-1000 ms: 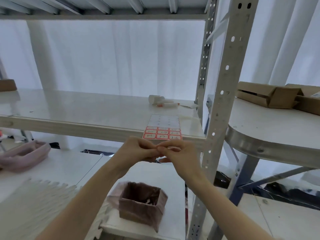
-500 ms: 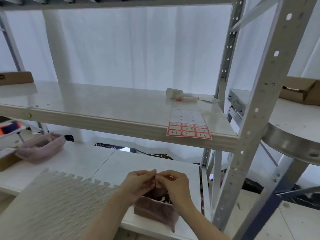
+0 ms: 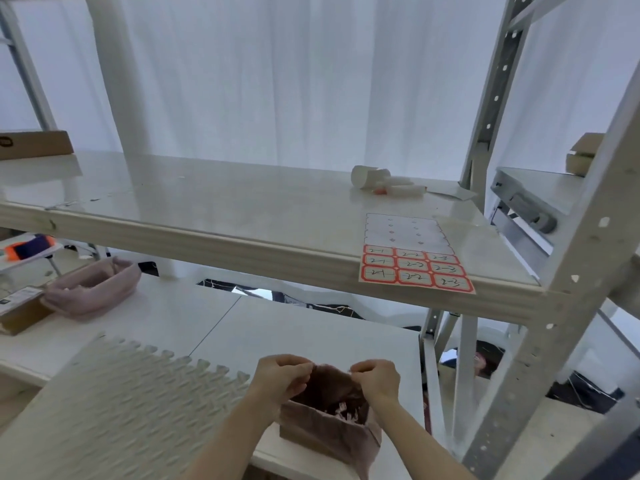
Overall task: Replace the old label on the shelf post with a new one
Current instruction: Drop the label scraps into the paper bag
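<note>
Hovering above the bag-lined box (image 3: 325,422) — left hand (image 3: 282,379) and right hand (image 3: 375,377), fingers (image 3: 299,374) curled; whether pinching anything, cannot tell.

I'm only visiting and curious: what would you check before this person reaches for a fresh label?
1. Label sheet has red written labels left: ok.
2. Bag-lined box sits under both hands: ok.
3. Left hand and right hand rid of the old label: cannot tell; fingers are curled.
4. Shelf post bare of the old label: none shows on the stretch in view, ok.
</note>
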